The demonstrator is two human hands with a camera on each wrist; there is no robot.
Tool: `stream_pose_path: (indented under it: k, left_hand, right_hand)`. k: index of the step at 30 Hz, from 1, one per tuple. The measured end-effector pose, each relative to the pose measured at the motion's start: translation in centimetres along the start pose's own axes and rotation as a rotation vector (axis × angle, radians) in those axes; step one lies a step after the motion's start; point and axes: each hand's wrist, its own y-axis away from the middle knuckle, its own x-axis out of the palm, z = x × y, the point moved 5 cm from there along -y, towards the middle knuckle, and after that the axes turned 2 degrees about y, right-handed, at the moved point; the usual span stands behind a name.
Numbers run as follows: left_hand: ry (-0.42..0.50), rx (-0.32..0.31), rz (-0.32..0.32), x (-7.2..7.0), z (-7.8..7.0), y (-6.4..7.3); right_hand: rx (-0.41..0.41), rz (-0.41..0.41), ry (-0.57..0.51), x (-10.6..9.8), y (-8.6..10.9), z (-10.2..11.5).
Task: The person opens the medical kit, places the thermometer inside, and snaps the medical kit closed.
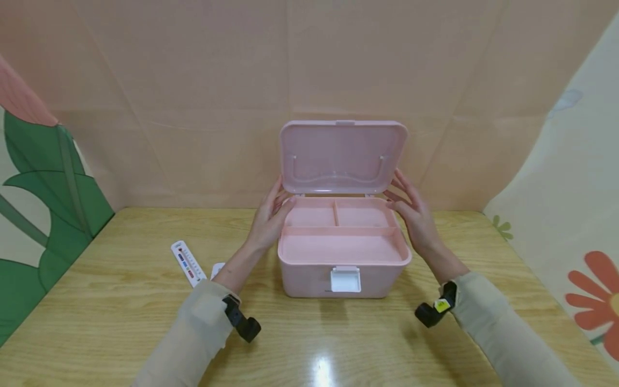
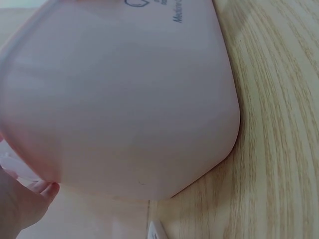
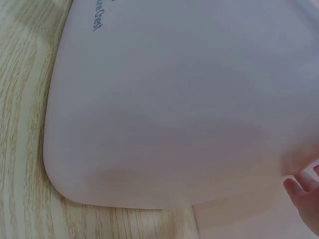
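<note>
The pink medicine chest stands upright on the wood-grain table, between the two hands. Its long axis runs left to right and its front, with the white latch, faces the person; the wrist views show parts of the lettering "Medicine Chest" on it. The lid is raised at the chest's rear edge, its inner face toward the person.

The left hand is at the chest's rear left corner, partly open, fingers lightly bent and thumb by the rim. The right hand is at the rear right corner, fingers spread beside the lid's lower corner, thumb toward the rim. Neither is visibly clenched; exact fingertip contact cannot be told.

Left of the chest lies a white thermometer, slanting away and leftward, near end at the sleeve. Nearer the chest, a second white item is mostly hidden by the left wrist — identity not determinable. The left forearm lies between thermometer and chest.

Inside the chest: one long front compartment and two smaller rear ones, split by a divider — pink floors showing in all three.
</note>
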Motion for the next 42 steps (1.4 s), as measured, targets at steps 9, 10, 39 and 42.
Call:
stream_pose_path:
  k: [9, 10, 39, 42]
  left_hand:
    - [-0.010, -0.045, -0.001, 0.0, 0.3, -0.1]
    - [-0.015, -0.052, -0.006, 0.0, 0.3, -0.1]
    - [-0.020, -0.119, -0.031, 0.6, 0.7, -0.3]
    - [-0.007, -0.109, -0.024, 0.6, 0.7, -0.3]
  right_hand:
    - [0.087, -0.015, -0.025, 0.3, -0.4, -0.2]
    - [0.093, -0.013, -0.021, 0.3, -0.4, -0.3]
    - [0.158, 0.028, 0.002, 1.1, -0.1, -0.7]
    - [0.151, 0.029, 0.002, 1.2, -0.1, -0.7]
